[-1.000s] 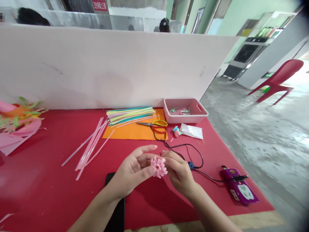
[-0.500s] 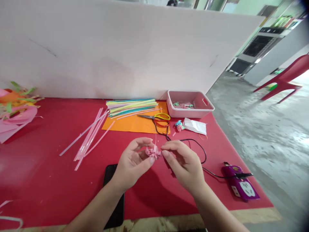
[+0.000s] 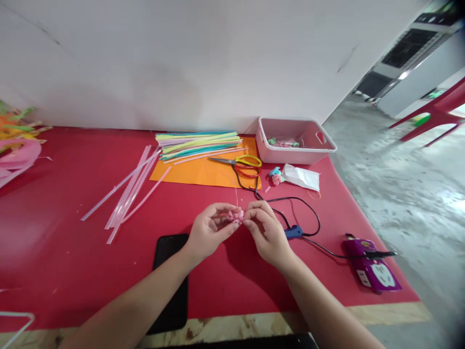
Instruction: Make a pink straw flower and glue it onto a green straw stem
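Pink flower (image 3: 235, 216), one: small, roundish, no clear long axis; just below frame centre, over the desk (image 3: 87, 266). Left hand (image 3: 204, 235): at its left, nearer, grasping it in a pinch. Right hand (image 3: 269, 236): bunched at its right edge; whether gripping it, cannot tell.

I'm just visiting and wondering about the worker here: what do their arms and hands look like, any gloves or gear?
Both the left hand and right hand are bare, with no gloves, rings or bracelets visible. The left forearm and right forearm show no sleeves, watch, cables or markings.
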`<state>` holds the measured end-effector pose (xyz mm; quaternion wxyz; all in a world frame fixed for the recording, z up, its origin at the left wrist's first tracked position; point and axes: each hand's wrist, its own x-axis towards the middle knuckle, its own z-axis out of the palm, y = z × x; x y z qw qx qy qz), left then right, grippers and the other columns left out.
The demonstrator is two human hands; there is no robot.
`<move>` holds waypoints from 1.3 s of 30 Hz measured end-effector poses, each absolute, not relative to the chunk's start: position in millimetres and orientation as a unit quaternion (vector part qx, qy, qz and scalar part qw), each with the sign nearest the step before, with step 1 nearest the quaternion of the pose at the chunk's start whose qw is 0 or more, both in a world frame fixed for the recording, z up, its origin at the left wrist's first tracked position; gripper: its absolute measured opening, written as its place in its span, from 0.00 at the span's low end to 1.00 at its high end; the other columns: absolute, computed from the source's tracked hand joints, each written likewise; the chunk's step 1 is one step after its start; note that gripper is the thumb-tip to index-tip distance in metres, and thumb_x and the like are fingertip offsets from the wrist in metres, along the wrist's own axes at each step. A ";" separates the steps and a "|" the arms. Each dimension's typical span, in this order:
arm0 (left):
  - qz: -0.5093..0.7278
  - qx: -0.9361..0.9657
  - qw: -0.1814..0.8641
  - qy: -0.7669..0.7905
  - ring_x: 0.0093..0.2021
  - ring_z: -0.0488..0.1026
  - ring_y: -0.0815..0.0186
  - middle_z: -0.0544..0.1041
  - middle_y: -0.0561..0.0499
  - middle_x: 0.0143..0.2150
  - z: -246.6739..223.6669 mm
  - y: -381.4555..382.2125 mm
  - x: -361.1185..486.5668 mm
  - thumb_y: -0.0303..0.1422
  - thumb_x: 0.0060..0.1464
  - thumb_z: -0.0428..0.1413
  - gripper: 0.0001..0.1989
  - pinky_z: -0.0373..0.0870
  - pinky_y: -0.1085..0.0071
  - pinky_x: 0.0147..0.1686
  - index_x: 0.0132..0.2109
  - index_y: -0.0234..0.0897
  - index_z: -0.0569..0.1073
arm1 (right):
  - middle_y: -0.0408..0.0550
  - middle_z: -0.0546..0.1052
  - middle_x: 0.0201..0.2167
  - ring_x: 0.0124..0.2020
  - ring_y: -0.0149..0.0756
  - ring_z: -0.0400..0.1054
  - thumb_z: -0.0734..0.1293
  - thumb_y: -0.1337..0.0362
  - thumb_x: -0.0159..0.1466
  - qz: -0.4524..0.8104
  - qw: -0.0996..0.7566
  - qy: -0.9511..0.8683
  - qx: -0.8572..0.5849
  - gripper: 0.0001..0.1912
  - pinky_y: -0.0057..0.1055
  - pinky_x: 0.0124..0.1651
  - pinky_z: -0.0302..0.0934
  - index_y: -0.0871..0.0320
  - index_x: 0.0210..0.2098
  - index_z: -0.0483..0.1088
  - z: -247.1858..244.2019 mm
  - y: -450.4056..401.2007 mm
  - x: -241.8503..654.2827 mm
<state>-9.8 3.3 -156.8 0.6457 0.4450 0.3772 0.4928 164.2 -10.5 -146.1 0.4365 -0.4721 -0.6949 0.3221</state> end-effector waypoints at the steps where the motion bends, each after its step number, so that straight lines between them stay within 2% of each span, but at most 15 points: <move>1: 0.490 0.441 0.651 0.376 0.45 0.80 0.62 0.82 0.44 0.46 -159.1 2.3 -10.1 0.29 0.47 0.68 0.16 0.76 0.66 0.48 0.43 0.36 0.75 | 0.49 0.68 0.40 0.42 0.37 0.64 0.62 0.68 0.68 0.324 0.434 -0.699 -0.468 0.05 0.36 0.47 0.62 0.55 0.36 0.68 -148.6 -11.9 164.6; 11: 0.490 0.406 0.690 0.345 0.42 0.82 0.64 0.85 0.47 0.41 -179.0 -16.9 -11.2 0.28 0.40 0.72 0.19 0.78 0.70 0.45 0.41 0.36 0.77 | 0.48 0.68 0.40 0.45 0.37 0.65 0.61 0.64 0.69 0.409 0.412 -0.701 -0.414 0.06 0.37 0.52 0.61 0.55 0.36 0.68 -159.1 -28.4 167.9; 17: 0.519 0.403 0.694 0.295 0.47 0.81 0.63 0.84 0.47 0.48 -177.6 -31.9 -10.9 0.28 0.43 0.71 0.21 0.76 0.69 0.49 0.46 0.39 0.79 | 0.46 0.67 0.38 0.42 0.35 0.63 0.65 0.58 0.67 0.511 0.458 -0.606 -0.403 0.08 0.35 0.50 0.60 0.54 0.34 0.69 -159.3 -39.0 170.3; 21: 0.541 0.429 0.667 0.279 0.49 0.80 0.61 0.83 0.49 0.48 -161.1 -42.0 -11.6 0.28 0.45 0.70 0.19 0.76 0.67 0.51 0.46 0.42 0.79 | 0.43 0.67 0.36 0.39 0.33 0.62 0.66 0.57 0.67 0.560 0.459 -0.579 -0.374 0.08 0.33 0.48 0.59 0.54 0.36 0.69 -145.4 -45.4 167.4; 27: 0.588 0.481 0.615 0.212 0.45 0.81 0.64 0.84 0.51 0.44 -111.0 -44.1 -4.4 0.30 0.53 0.65 0.10 0.79 0.70 0.45 0.45 0.41 0.80 | 0.45 0.69 0.35 0.40 0.33 0.64 0.64 0.61 0.69 0.532 0.500 -0.618 -0.292 0.08 0.34 0.48 0.60 0.58 0.36 0.70 -92.3 -48.2 163.9; 31: 0.595 0.517 0.588 0.181 0.45 0.81 0.64 0.84 0.52 0.44 -74.7 -44.6 -3.5 0.30 0.55 0.64 0.09 0.79 0.71 0.46 0.45 0.41 0.80 | 0.45 0.70 0.36 0.41 0.32 0.65 0.64 0.62 0.69 0.499 0.520 -0.641 -0.264 0.08 0.34 0.48 0.62 0.57 0.35 0.69 -55.7 -51.4 162.4; 33: 0.593 0.527 0.581 0.179 0.47 0.81 0.62 0.84 0.52 0.45 -63.0 -44.6 -5.7 0.31 0.55 0.64 0.11 0.79 0.70 0.47 0.46 0.42 0.80 | 0.44 0.70 0.35 0.40 0.32 0.65 0.65 0.61 0.69 0.486 0.525 -0.647 -0.265 0.08 0.33 0.47 0.63 0.56 0.33 0.68 -44.6 -52.7 161.0; 37: 0.593 0.540 0.571 0.178 0.51 0.80 0.55 0.84 0.51 0.47 -55.7 -41.9 -12.5 0.36 0.49 0.68 0.27 0.77 0.62 0.52 0.57 0.46 0.74 | 0.44 0.72 0.34 0.39 0.33 0.68 0.63 0.60 0.69 0.480 0.555 -0.616 -0.288 0.10 0.34 0.48 0.67 0.55 0.32 0.69 -39.4 -53.4 154.9; 39: 0.583 0.539 0.578 0.188 0.51 0.79 0.54 0.83 0.50 0.47 -56.3 -40.1 -15.1 0.36 0.50 0.67 0.27 0.77 0.62 0.51 0.58 0.45 0.74 | 0.45 0.74 0.34 0.38 0.34 0.71 0.62 0.61 0.70 0.467 0.571 -0.600 -0.309 0.11 0.35 0.45 0.69 0.54 0.33 0.71 -41.6 -53.0 151.9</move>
